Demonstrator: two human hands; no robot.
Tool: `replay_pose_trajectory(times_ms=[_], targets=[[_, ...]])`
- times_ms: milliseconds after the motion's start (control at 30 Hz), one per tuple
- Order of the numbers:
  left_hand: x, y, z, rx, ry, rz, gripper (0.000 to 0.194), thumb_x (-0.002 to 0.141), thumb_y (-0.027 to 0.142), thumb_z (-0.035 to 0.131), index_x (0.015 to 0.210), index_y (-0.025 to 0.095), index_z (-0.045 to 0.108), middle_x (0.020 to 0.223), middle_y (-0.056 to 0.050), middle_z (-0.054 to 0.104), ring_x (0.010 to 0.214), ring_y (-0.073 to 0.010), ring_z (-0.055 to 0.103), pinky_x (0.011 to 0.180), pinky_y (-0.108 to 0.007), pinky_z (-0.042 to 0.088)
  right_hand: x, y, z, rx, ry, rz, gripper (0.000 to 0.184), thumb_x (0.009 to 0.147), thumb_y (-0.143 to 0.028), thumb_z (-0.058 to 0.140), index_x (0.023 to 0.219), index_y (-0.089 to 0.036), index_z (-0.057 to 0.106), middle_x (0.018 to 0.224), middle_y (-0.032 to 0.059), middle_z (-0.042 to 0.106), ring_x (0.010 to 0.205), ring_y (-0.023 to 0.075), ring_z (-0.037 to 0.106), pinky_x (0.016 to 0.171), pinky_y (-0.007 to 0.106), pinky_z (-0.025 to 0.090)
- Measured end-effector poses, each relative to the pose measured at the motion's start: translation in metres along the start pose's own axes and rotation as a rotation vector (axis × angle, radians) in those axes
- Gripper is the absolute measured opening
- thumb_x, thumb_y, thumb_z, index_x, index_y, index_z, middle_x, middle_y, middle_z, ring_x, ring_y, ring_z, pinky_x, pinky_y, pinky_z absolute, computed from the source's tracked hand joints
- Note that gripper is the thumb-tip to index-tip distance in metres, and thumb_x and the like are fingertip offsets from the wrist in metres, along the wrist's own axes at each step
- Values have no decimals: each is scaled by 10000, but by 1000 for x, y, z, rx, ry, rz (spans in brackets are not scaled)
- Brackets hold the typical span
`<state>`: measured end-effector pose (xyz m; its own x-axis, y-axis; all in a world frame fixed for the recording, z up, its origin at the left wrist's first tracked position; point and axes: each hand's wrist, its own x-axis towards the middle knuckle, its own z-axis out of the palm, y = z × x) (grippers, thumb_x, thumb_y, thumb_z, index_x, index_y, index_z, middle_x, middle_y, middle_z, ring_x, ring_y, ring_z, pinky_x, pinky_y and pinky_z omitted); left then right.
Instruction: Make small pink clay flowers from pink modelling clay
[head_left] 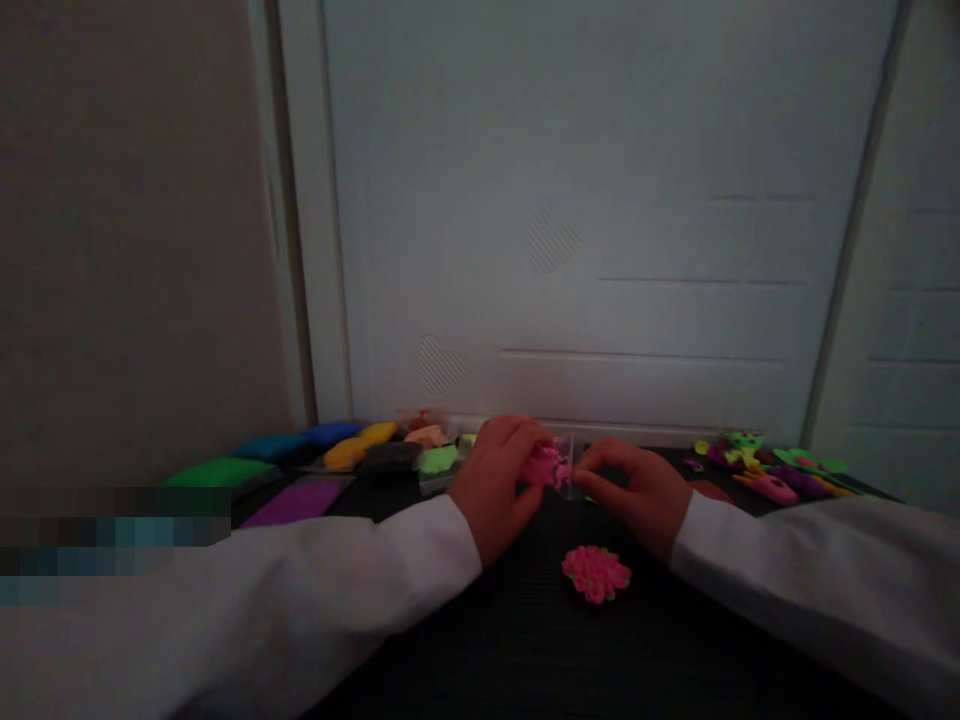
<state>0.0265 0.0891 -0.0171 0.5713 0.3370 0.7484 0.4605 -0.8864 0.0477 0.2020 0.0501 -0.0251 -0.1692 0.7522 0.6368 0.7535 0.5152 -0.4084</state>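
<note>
My left hand [499, 480] is closed around a clear bag of pink modelling clay [546, 463], held just above the dark table. At the bag's right edge, my right hand [634, 490] pinches the clear plastic between thumb and forefinger. A pink clay flower [596, 573] with small green bits around its rim lies on the table in front of my hands, touched by neither. Part of the pink clay is hidden behind my left fingers.
Packs of clay stretch along the left, among them a green pack [221, 473], a purple pack [296, 500] and a black pack [390, 458]. Small colourful clay figures [765, 470] lie at the back right. A white panelled door [585, 200] stands behind the table [480, 650].
</note>
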Motion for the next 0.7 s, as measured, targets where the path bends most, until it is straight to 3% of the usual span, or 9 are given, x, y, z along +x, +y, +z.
replay_pose_trajectory(times_ms=[200, 333, 500, 700], targets=[[1, 1, 0, 9, -5, -50, 403, 634, 107, 538, 1025, 155, 455, 1105, -85, 421, 1070, -209, 353, 941, -361, 273, -3, 0, -4, 15, 25, 21, 141, 745, -292, 509, 669, -182, 551, 725, 3, 574, 733, 141, 527, 696, 288, 375], [-1, 10, -6, 10, 79, -5, 496, 616, 141, 573, 1079, 140, 394, 1116, -103, 407, 1077, -217, 344, 941, -381, 263, -3, 3, -4, -13, 60, 20, 137, 718, -290, 538, 634, -182, 545, 694, 3, 577, 709, 150, 526, 677, 301, 363], [-2, 14, -12, -41, 71, -50, 65, 680, 185, 543, 688, 160, 483, 837, -40, 463, 853, -182, 429, 776, -341, 345, -3, 2, -5, -59, 110, 2, 137, 725, -292, 534, 650, -177, 539, 681, 2, 578, 691, 147, 523, 687, 317, 330], [1, 13, -7, -189, -48, -169, 133, 725, 299, 538, 742, 177, 589, 740, -7, 557, 765, -143, 489, 744, -299, 365, -9, -6, -5, -125, 90, -121, 111, 714, -271, 561, 651, -181, 539, 705, -31, 574, 706, 126, 512, 781, 362, 215]])
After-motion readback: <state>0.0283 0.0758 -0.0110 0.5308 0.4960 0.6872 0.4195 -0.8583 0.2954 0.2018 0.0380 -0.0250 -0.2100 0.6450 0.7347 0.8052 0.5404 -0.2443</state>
